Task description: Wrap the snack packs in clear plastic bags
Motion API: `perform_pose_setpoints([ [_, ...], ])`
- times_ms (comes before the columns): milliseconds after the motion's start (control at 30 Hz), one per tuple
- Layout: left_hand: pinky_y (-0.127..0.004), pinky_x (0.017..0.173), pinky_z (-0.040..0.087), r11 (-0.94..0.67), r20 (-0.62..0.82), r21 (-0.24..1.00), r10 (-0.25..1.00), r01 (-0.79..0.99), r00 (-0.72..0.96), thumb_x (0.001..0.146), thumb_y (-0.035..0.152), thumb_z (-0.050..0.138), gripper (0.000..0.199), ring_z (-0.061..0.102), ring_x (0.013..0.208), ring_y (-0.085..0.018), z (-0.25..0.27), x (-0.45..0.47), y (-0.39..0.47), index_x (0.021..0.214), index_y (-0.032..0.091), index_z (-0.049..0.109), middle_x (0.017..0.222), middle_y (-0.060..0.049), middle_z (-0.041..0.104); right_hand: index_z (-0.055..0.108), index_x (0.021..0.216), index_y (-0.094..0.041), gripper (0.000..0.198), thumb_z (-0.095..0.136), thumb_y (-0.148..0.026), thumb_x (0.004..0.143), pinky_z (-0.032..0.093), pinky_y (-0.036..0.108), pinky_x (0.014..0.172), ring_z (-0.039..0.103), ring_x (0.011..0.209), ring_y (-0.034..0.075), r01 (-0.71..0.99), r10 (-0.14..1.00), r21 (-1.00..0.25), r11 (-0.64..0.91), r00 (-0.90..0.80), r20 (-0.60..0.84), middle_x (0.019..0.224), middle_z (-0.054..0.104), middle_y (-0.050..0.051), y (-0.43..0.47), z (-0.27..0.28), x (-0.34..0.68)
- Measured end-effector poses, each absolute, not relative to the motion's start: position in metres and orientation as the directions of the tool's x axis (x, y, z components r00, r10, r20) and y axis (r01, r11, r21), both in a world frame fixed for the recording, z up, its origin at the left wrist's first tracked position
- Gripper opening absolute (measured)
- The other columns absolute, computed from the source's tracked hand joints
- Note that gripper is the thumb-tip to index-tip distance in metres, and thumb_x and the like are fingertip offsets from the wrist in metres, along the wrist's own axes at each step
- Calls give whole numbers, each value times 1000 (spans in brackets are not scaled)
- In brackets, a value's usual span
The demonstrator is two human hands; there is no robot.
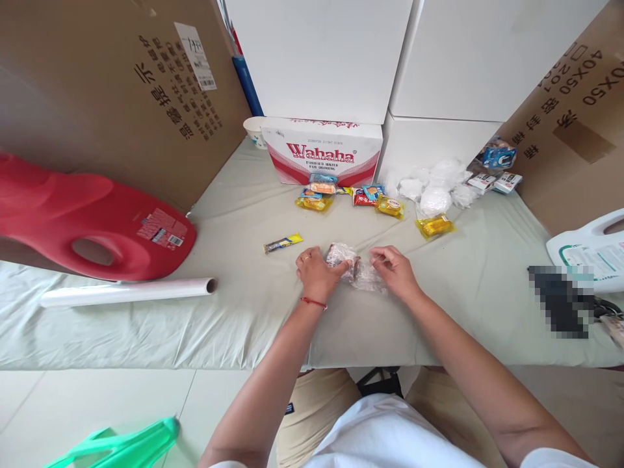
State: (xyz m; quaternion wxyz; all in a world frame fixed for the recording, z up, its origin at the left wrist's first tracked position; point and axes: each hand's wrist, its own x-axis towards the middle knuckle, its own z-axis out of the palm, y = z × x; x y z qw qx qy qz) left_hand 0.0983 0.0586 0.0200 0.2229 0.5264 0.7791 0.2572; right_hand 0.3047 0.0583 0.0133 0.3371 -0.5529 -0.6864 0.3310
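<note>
While the left hand (314, 268), thumb and fingers closed around it, steadies a small, dark, film-wrapped bundle (340, 253) on the pale-green cloth-covered desk (253, 292), the right hand (396, 270), bunched at the loose transparent film (366, 280) (pinch unclear), would best draw that film smooth and taut.

Left: big brown carton (117, 78), printed, white label stuck on; red jug (112, 205) lying on its side before it. Back: white boxes (326, 58) stacked; Wahaha box (322, 172) standing against them, paper cup (254, 133) just left. Right: second carton (585, 84), tilted white jug (602, 250), dark object (560, 305) pixelated. Floor (209, 403) tiled; green plastic item (141, 442), partly in view.
</note>
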Motion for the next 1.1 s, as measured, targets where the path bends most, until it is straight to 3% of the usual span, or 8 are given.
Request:
perform_pose_setpoints([
  [133,-62,115,30,236,-52,634,963,737,-264,68,57,78,48,29,147,-46,15,100,57,94,19,67,143,-23,53,73,104,-22,37,81,-41,73,46,50,98,51,112,32,776,995,-623,99,-91,46,112,63,13,65,2,311],
  [233,-53,107,43,132,33,717,974,684,-222,70,42,80,39,54,128,-38,17,106,51,98,19,63,121,-17,65,68,83,-22,11,75,-28,77,44,46,97,51,108,29,774,983,-615,154,-181,17,110,64,11,62,5,308],
  [333,-39,90,53,20,89,818,983,574,-160,76,31,75,36,66,98,-24,19,115,41,106,20,58,104,-8,68,60,81,-22,6,64,-27,82,46,37,86,56,86,21,693,974,-707,141,-225,-26,90,66,4,56,14,305],
  [500,-45,94,52,-241,367,657,930,714,-24,87,16,59,25,64,111,-28,14,135,22,111,21,59,119,-14,66,56,86,-23,26,68,-46,80,49,30,66,59,66,17,152,950,-961,-233,-174,-258,73,66,-1,43,20,293],
  [633,-57,111,41,-365,481,473,869,802,112,90,8,47,32,50,136,-34,1,153,7,117,19,61,136,-19,61,66,94,-21,42,69,-61,79,55,34,74,66,78,20,-325,926,-867,-378,-150,-347,90,74,6,31,18,282],
  [800,-67,120,29,-564,468,563,820,604,329,70,7,52,54,27,154,-37,-7,157,-8,124,16,55,151,-21,48,74,105,-21,41,79,-50,77,55,33,92,68,106,21,-448,924,-808,-382,-203,-325,116,74,8,20,21,281],
  [933,-54,113,43,-459,421,793,888,400,183,70,8,47,33,44,145,-28,-2,148,-8,99,23,49,136,-14,58,71,119,-24,50,84,-42,74,54,37,97,68,105,21,-423,929,-832,-360,-242,-279,127,71,7,14,18,284],
  [1100,-38,93,55,-255,282,955,937,149,-207,73,10,46,25,58,124,-23,-6,138,6,94,24,44,115,-9,56,70,125,-25,60,88,-40,70,51,40,104,66,113,23,-254,984,-952,-169,12,-178,127,71,6,14,9,300],
])
